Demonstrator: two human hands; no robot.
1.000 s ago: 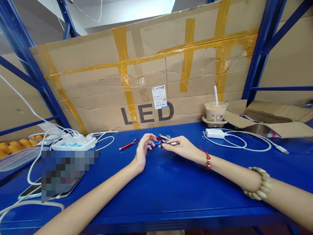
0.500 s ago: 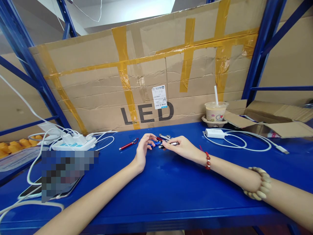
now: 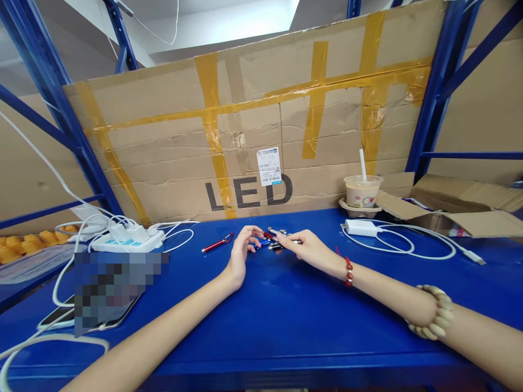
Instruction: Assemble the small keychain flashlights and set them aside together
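My left hand [image 3: 242, 255] rests on its edge on the blue tabletop, fingers curved and apart, its fingertips beside a blue pen-like flashlight [image 3: 261, 244]. Opposite it, my right hand [image 3: 312, 249] is closed over the small pile, thumb and fingers pinching a slim metal flashlight that they partly hide. A black flashlight [image 3: 275, 247] lies at its fingertips. Behind are a red one [image 3: 268, 236] and silver metal parts [image 3: 272, 230], overlapping, so their outlines are hard to separate. Left of my left hand lies a separate red flashlight with a carabiner clip [image 3: 216, 244].
A white power strip [image 3: 126, 242] with plugs and cables stands left, near phones [image 3: 57, 313] and a blurred patch. To the right are a white charger [image 3: 362, 227] with cable, a drink cup [image 3: 363, 191] and an open carton [image 3: 461, 204]. Cardboard [image 3: 171, 163] forms the back.
The view has tilted up slightly, so everything sits a little lower. My right fingers have shifted slightly over the pile; my left hand keeps its pose.
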